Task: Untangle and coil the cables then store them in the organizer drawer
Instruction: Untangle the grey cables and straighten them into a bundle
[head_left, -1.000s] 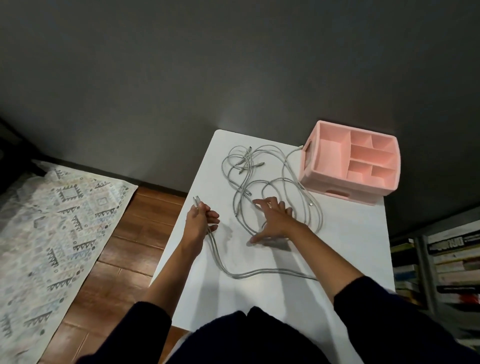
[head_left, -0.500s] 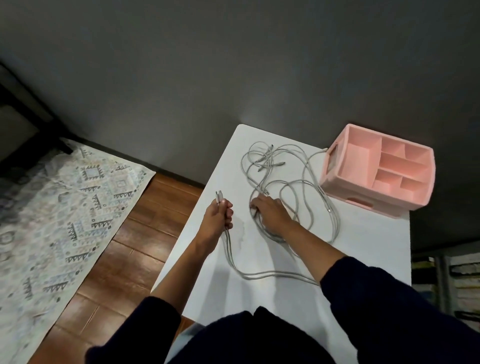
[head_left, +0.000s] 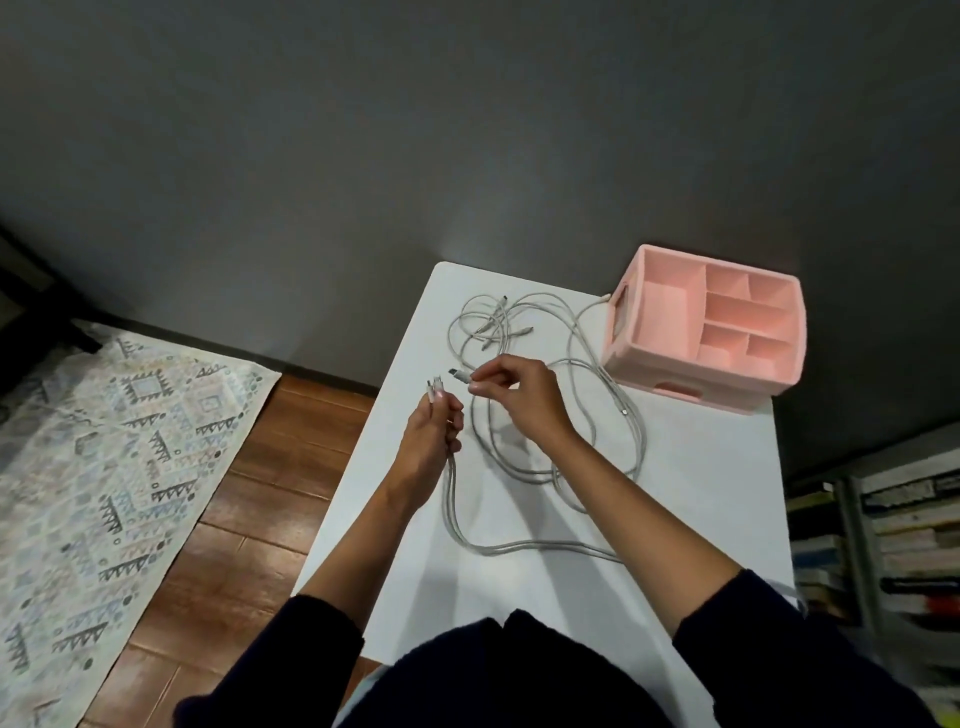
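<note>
Our left hand (head_left: 434, 441) grips two cable ends (head_left: 434, 388), plugs up. Right hand (head_left: 519, 397) fingers (head_left: 488, 375) pinch a third plug (head_left: 460, 374), whose long axis points away from the organizer (head_left: 701, 384). The cables (head_left: 496, 332) lie tangled on the tabletop (head_left: 701, 493) just beside the organizer, with the right hand nearer.

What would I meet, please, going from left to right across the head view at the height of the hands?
In order: patterned rug → wooden floor → left hand, gripping cable ends → right hand, pinching a connector → pink organizer → stacked books.
</note>
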